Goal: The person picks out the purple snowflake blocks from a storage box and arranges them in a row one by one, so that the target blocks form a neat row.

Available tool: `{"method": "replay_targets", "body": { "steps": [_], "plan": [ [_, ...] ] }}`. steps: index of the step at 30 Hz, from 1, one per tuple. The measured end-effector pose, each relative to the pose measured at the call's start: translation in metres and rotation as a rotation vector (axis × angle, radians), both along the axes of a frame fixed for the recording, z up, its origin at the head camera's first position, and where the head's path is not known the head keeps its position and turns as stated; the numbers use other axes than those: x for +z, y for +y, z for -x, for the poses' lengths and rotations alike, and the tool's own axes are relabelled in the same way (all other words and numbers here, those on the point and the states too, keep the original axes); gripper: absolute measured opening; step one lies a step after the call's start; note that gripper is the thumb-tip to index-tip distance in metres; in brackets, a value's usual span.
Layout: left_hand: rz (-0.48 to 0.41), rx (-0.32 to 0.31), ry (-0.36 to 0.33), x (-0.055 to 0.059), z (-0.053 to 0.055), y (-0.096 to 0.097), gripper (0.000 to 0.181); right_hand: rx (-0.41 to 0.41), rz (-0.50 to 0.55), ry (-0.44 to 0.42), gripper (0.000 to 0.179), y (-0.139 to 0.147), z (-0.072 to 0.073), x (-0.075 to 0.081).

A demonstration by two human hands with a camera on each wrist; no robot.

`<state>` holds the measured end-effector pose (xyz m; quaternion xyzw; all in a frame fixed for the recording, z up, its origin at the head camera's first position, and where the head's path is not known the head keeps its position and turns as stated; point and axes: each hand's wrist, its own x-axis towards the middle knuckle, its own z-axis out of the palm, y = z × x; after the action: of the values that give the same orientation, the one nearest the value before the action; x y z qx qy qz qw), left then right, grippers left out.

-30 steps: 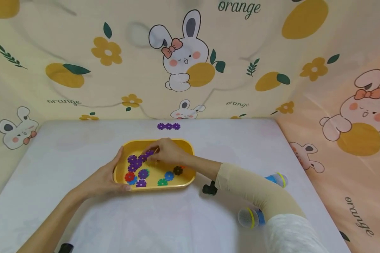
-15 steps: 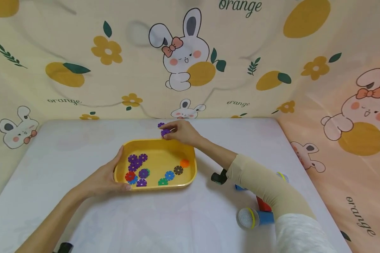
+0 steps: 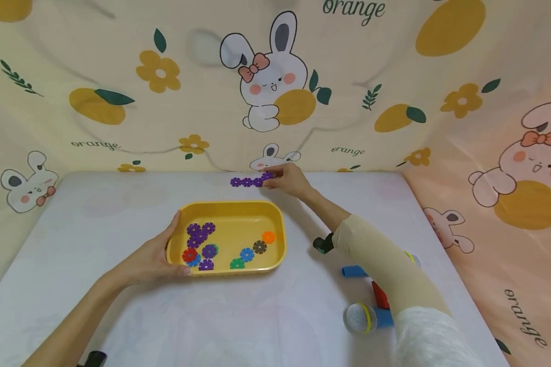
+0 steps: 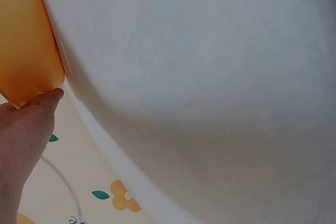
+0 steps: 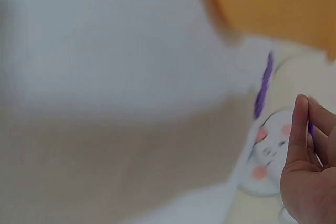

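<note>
My right hand pinches a purple snowflake disc between thumb and fingers at the far edge of the table. It is beside the right end of a row of three purple discs; whether it touches the row I cannot tell. In the right wrist view only a sliver of purple shows behind the fingers. My left hand grips the left end of a yellow tray, its thumb at the front corner. Several purple discs lie at the tray's left, with a red disc in front of them.
On the tray's right are an orange disc, a dark brown disc, a blue disc and a green disc. Toy microphones and a red object lie partly under my right forearm. A printed cloth rises behind the table.
My right hand has lifted a purple disc out of the tray and carried it back and right, to the right end of the purple row. The left hand stays on the tray.
</note>
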<state>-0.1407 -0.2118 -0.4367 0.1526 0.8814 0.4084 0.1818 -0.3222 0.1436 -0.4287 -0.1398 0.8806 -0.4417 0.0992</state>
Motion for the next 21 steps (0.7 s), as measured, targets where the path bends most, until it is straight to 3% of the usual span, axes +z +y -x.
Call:
{"method": "replay_targets", "body": {
  "steps": [7,14,21],
  "plan": [
    [-0.012,-0.016,0.0,0.0,-0.002,0.0,0.132,-0.059,-0.066,-0.077,0.037,0.013,0.017,-0.022],
    [-0.023,-0.019,-0.002,0.0,0.0,-0.001,0.132,-0.097,0.096,-0.215,0.037,0.011,0.023,-0.029],
    [-0.019,-0.011,-0.006,0.0,0.001,-0.001,0.132,-0.049,-0.009,-0.199,0.04,0.009,0.027,-0.029]
  ]
}}
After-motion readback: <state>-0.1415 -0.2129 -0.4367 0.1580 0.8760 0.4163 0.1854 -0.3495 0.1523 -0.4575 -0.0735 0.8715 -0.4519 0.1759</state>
